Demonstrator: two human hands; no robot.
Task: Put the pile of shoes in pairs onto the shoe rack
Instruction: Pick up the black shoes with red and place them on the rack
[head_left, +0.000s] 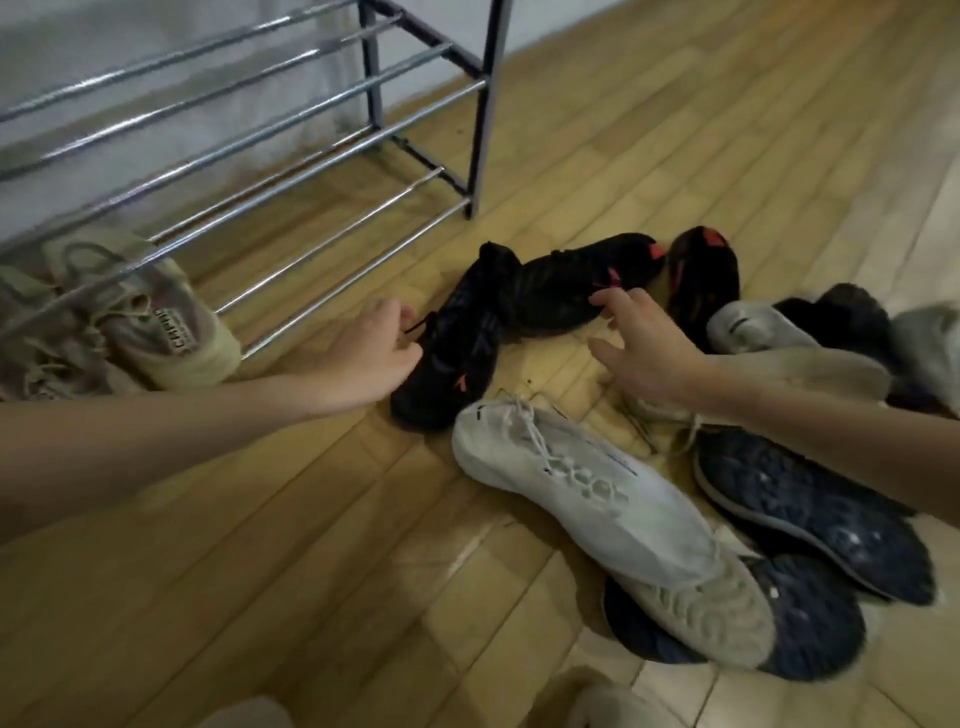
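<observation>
1. Step: gathering the black pair from the floor pile; 1 beige pair (140, 317) already sits on the shoe rack (332, 244).
2. Left hand (371, 358) curls loosely at the near black shoe (447, 358); right hand (641, 353), open, reaches the far black shoe (576, 286).
3. Near shoe's long axis runs toward the camera; the far one lies crosswise. Next: grip both.

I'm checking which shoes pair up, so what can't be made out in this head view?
- Beige shoes on the shoe rack: cut off by the left edge.
- Dark shoes at far right: blurred, behind grey ones.
- Navy-soled shoes: uppers face down, partly under the right hand arm.
- Left hand: grip on the black shoe unclear.
</observation>
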